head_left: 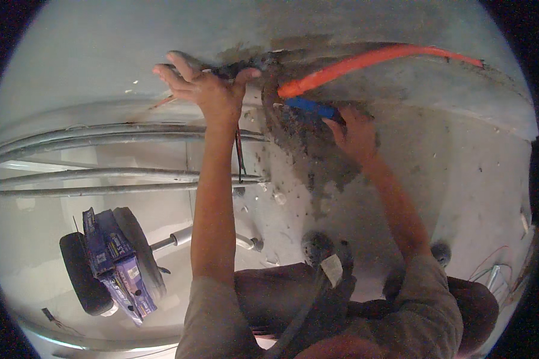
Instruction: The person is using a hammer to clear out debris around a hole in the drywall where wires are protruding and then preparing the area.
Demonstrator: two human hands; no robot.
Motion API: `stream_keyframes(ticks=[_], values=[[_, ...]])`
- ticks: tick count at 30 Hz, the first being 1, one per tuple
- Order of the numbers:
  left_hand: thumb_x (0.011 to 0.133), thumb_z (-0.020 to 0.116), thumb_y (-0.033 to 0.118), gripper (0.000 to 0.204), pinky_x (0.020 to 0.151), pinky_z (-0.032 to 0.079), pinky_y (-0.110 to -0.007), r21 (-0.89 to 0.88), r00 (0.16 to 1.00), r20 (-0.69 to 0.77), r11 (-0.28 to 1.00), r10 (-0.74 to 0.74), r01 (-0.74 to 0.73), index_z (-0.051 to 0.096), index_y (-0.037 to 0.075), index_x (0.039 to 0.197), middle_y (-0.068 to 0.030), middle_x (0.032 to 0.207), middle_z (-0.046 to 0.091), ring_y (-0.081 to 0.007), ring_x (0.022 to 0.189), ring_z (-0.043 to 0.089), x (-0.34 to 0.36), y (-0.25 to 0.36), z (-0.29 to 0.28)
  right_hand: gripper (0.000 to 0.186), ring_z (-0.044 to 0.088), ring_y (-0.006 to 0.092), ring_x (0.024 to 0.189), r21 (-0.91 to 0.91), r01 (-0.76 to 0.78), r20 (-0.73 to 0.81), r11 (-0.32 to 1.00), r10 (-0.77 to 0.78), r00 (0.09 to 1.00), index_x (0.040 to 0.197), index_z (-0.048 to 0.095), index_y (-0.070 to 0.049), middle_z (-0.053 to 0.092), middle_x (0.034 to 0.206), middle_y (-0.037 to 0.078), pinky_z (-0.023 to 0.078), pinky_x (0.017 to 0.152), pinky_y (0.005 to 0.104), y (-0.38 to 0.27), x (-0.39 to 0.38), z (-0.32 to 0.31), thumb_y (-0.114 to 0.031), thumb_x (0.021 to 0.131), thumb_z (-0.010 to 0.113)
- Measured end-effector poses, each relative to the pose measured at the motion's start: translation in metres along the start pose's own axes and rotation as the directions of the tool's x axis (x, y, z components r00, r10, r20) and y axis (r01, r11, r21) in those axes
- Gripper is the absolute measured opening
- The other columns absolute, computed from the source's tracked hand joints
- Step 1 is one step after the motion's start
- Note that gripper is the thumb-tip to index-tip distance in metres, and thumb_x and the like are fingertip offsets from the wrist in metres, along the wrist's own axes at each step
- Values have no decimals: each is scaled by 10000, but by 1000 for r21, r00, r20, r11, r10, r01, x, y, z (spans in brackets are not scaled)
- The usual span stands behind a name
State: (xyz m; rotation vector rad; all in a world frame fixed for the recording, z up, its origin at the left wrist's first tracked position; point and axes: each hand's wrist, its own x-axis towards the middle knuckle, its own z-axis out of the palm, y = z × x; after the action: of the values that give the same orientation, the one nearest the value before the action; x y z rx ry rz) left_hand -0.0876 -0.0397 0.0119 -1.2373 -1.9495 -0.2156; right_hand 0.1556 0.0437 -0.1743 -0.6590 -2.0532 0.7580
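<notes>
My left hand (212, 93) is at the upper middle. Its fingers and thumb are spread, and it holds nothing that I can see. Dark material (233, 70), too unclear to name, shows behind it along the wall base. To its right runs an orange flexible pipe (365, 63), its near end close to a patch of wet, dirty grey floor. Just below that end, my right hand (358, 134) is closed on one end of a blue bar-shaped tool (310, 107). The tool's far tip points toward the pipe's end; its exact kind cannot be made out.
Several grey conduits (120, 140) run in from the left. Thin dark wires (240, 155) hang beside my left forearm. At lower left are purple-blue packages (123, 266) between dark rounded objects. My shoes (317, 248) rest on the floor, with a pale tag beside one.
</notes>
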Motion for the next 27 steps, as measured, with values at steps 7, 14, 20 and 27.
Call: stream_keyframes(ticks=[7,14,20,27], values=[[528,891,681,1607,1133,56,-727,-35,999,-25,999,40,-41,-64,-138,1528,-306,1628,-28,-611,1460,-51,1,-2,3,388,683,362,743,-33,122,-34,992,-123,992,1141,680,-75,699,908,149,542,646,457,5,-4,1,-366,893,745],[530,891,681,1603,1133,54,-725,-86,1000,10,996,-13,14,-43,-184,1505,-356,1608,-51,-619,1455,-71,1,-1,-2,413,684,334,740,16,72,-25,997,-72,997,1144,669,-47,695,909,138,543,655,452,-2,2,3,-343,876,768],[537,917,639,1600,1138,55,-712,21,995,-30,995,94,-94,-82,-124,1527,-354,1618,-5,-605,1463,-73,4,3,-1,427,692,332,790,42,40,16,998,-40,999,1163,658,-45,694,972,150,546,680,436,6,-16,2,-341,877,770],[649,923,576,1426,1152,112,-683,-258,984,-178,963,27,-73,18,-108,1512,-289,1603,114,-550,1482,-12,2,-4,7,400,692,346,748,106,-37,-4,994,37,999,1164,665,-52,694,914,164,545,654,425,10,-48,-1,-314,883,779]])
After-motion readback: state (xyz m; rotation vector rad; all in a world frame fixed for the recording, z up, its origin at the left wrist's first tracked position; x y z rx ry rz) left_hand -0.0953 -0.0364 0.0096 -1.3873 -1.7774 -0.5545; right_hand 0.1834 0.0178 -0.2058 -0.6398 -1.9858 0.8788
